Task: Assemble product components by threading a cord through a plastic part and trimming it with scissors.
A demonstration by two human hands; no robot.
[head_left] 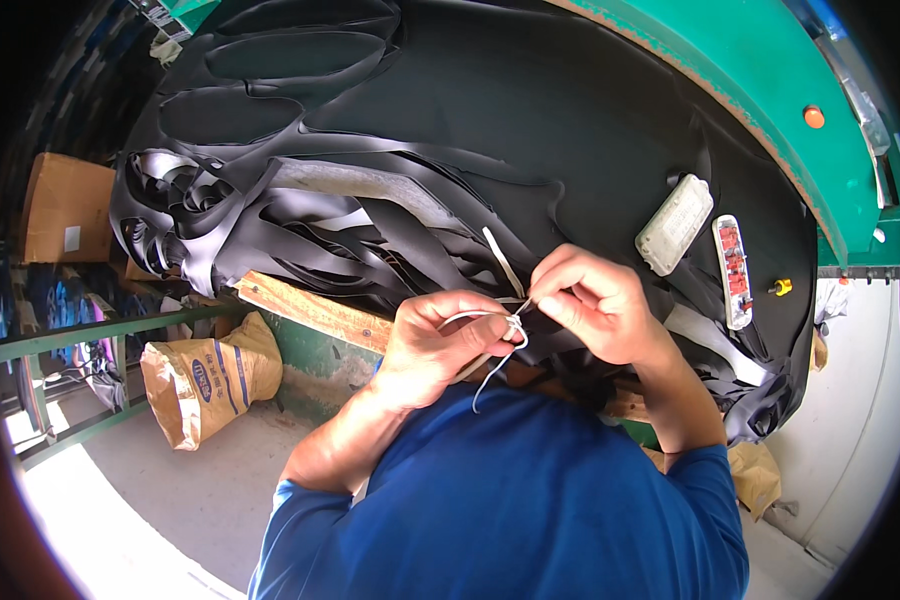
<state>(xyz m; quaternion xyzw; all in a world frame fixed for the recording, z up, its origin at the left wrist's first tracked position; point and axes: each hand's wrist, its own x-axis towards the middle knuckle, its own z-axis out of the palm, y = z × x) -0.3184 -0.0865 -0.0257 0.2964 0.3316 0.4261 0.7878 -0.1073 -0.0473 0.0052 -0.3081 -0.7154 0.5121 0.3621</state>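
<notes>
Between my two hands, just in front of my chest, is a thin white cord (490,378) with a loop and a knotted part. My left hand (440,345) is closed, pinching the cord near the knot, and one loose end hangs below it. My right hand (595,303) is pinched at the fingertips on a thin strand beside the knot. A flat pale strip (503,260) sticks up behind the fingers; whether it joins the cord I cannot tell. Black sheet material (530,110), cut into loose strips at the near left, lies just beyond my hands.
On the black sheet at the right lie a whitish box (674,224), a narrow tray with red pieces (733,270) and a small yellow item (780,287). A green machine frame (760,90) curves behind. At left are a cardboard box (68,208), a paper sack (210,380) and a wooden edge (315,311).
</notes>
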